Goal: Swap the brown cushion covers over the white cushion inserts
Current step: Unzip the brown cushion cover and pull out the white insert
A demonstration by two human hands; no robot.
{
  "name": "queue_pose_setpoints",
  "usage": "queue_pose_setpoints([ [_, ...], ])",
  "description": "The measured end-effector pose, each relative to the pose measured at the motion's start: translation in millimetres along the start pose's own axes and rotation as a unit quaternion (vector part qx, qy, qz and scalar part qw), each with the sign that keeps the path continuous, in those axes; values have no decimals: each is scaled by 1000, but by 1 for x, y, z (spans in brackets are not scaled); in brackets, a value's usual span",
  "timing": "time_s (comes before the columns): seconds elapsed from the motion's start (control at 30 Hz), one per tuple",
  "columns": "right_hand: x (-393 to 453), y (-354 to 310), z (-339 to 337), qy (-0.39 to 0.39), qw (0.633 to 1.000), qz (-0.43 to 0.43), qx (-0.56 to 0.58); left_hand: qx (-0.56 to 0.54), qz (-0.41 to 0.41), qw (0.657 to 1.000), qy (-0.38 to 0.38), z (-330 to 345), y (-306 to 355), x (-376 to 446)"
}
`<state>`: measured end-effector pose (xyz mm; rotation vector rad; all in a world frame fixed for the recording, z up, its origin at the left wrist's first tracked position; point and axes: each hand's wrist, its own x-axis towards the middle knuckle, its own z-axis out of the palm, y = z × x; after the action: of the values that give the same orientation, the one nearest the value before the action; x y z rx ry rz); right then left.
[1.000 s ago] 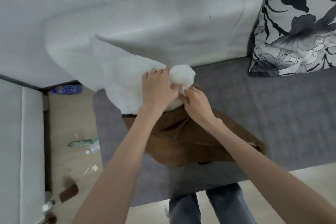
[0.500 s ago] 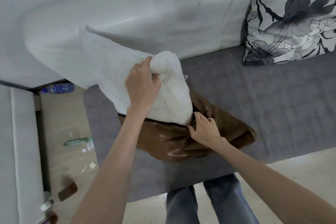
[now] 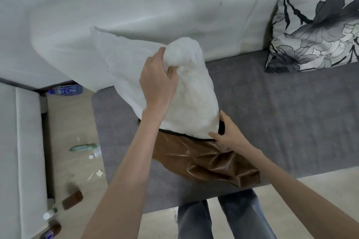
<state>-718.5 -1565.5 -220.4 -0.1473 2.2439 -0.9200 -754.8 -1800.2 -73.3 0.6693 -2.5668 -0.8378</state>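
Note:
A white cushion insert (image 3: 192,103) sticks up and to the left out of a shiny brown cushion cover (image 3: 206,159) that lies crumpled on the grey sofa seat (image 3: 291,114). My left hand (image 3: 157,81) grips a bunched top corner of the insert. My right hand (image 3: 231,134) holds the cover's black-edged opening at its right end, fingers against the insert. The insert's lower part is hidden inside the cover.
A black-and-white floral cushion (image 3: 318,17) leans on the white backrest (image 3: 155,15) at the right. On the wooden floor at the left lie a plastic bottle (image 3: 66,90), small bottles (image 3: 56,217) and scraps. My legs (image 3: 219,217) stand at the seat's front edge.
More of the white insert now shows above the cover's opening. My left hand stayed shut on the insert's top corner; my right hand moved from near that corner down to the cover's opening.

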Motion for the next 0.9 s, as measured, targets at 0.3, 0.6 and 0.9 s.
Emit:
queue_pose_setpoints([
  [0.3, 18, -31, 24, -2, 996, -42, 75, 9, 68, 997, 42, -25, 37, 10],
  [0.6, 31, -46, 34, 38, 998, -37, 15, -138, 43, 986, 85, -105, 57, 31],
  [0.9, 36, -156, -71, 268, 946, -144, -108, -286, 14, 920, 269, -197, 39, 75],
])
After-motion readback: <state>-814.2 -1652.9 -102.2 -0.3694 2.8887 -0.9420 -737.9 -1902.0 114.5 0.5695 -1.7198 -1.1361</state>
